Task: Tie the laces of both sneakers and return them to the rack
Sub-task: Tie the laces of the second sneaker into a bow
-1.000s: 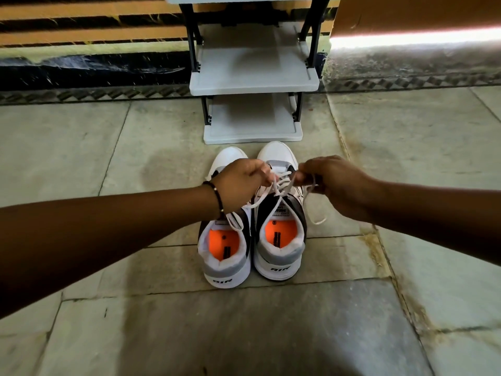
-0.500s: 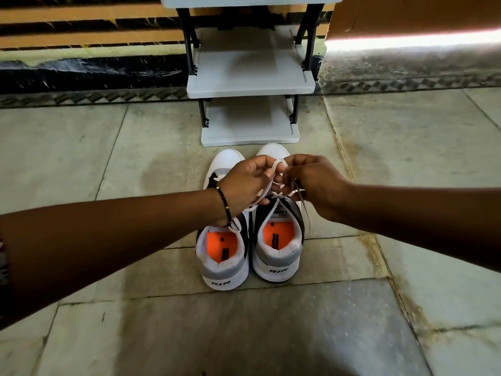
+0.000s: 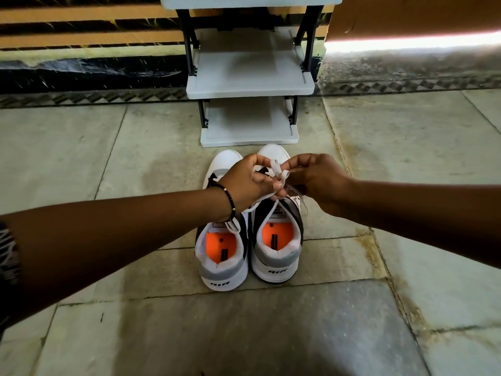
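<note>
Two white, grey and black sneakers with orange insoles stand side by side on the floor, heels toward me: the left sneaker and the right sneaker. Above the right sneaker, my left hand and my right hand meet and pinch its white lace, which stands up in small loops between my fingers. The left sneaker's lace lies loose by its tongue. My hands hide both shoes' middle parts.
A grey shoe rack with black legs and bare shelves stands just beyond the toes, against a striped wall. Stone floor tiles spread on all sides. A bright strip of light lies at the upper right.
My hands have drawn closer together and risen slightly, bringing the lace from a pulled-apart stretch into upright loops between my fingertips. The sneakers have not moved.
</note>
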`<state>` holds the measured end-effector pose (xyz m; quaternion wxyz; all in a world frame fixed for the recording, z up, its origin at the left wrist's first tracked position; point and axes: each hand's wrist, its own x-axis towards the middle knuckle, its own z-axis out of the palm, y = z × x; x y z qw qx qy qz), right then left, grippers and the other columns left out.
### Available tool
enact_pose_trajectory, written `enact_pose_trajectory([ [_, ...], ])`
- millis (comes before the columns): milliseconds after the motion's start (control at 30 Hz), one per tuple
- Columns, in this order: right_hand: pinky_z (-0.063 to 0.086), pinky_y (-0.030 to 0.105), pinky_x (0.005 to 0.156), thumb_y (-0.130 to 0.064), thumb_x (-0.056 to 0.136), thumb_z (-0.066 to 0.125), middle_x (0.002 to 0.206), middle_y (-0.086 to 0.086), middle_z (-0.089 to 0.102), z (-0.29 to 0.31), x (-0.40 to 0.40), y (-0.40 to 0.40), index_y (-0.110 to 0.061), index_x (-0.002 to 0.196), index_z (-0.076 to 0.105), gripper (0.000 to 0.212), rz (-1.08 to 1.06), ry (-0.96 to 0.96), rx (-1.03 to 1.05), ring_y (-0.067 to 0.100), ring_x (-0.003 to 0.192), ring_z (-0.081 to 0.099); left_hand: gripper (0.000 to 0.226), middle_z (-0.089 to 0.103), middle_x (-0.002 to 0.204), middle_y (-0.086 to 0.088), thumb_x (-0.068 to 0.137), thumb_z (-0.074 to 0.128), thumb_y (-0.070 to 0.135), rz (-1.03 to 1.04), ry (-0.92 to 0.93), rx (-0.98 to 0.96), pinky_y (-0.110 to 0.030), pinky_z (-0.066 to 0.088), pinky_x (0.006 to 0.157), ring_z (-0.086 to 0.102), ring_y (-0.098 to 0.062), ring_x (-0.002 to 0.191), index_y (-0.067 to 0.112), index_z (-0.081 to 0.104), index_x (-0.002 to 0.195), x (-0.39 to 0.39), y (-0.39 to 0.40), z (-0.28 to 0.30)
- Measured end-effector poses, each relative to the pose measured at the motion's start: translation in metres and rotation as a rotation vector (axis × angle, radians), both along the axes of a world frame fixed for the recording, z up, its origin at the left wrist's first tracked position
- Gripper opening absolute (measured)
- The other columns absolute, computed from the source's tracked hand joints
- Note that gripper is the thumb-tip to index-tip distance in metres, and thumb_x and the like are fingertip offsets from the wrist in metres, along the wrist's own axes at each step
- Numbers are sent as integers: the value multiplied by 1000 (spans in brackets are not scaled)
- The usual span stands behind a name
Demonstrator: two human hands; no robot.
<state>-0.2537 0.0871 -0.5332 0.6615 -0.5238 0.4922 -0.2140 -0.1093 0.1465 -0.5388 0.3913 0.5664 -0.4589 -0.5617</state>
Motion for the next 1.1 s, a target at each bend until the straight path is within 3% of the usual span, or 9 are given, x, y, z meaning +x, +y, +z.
enact_pose_trajectory([
  [100,54,22,52,7,81,60,60,9,67,-5,-1,-2,1,80,67,9,61,28,-48,14,49,64,20,68,57,3,84,59,1,38,-1,-12,-10,48,48,62,0,46,4,49,101,-4,0,6],
  [233,48,16,47,11,78,62,68,12,65,-1,-3,0,7,88,64,11,225,165,-218,15,58,60,7,58,68,-10,85,56,-1,86,-2,5,-7,43,41,58,1,38,2,51,83,-8,-1,7],
  [367,48,28,57,18,75,61,83,23,61,5,-5,1,2,100,56,30,359,149,-266,24,68,59,15,60,68,-8,84,61,7,111,-116,7,-7,41,40,57,3,38,9,49,76,-3,-4,-2],
  [433,49,28,58,14,76,63,87,26,64,6,-6,1,3,97,57,25,404,152,-309,24,71,60,16,60,66,-7,84,61,8,110,-141,2,-6,40,40,57,3,38,9,47,77,-3,-4,-4],
  [600,54,29,56,6,83,58,82,30,64,2,-7,-2,8,89,58,6,262,147,-279,28,66,63,23,64,77,-19,88,54,4,109,-108,-45,-23,54,60,63,-15,56,13,42,70,-7,-3,-3],
  [733,55,22,47,6,84,57,71,19,63,3,-4,-5,-2,77,53,12,219,124,-186,14,51,65,24,64,66,-7,92,48,8,121,-140,-71,-14,44,43,60,-3,46,16,39,71,-6,-2,-2],
  [867,52,25,49,9,84,55,79,22,62,5,-2,-7,2,86,58,8,253,127,-159,26,64,61,23,69,77,-20,89,55,13,125,-209,-66,-24,45,53,68,-28,65,18,42,71,-4,-5,-5],
  [967,53,24,51,6,83,58,70,10,69,6,-2,-6,6,92,65,12,290,154,-168,23,63,62,25,65,70,-10,83,60,2,71,-183,-82,-9,45,47,63,-3,52,16,43,71,-3,-3,-5],
  [1100,55,21,51,11,84,53,73,18,66,7,-4,-10,0,80,66,18,251,144,-124,15,56,66,26,65,71,-1,83,57,-3,16,-164,-44,-6,47,54,62,-6,64,18,45,76,-2,-3,-6],
])
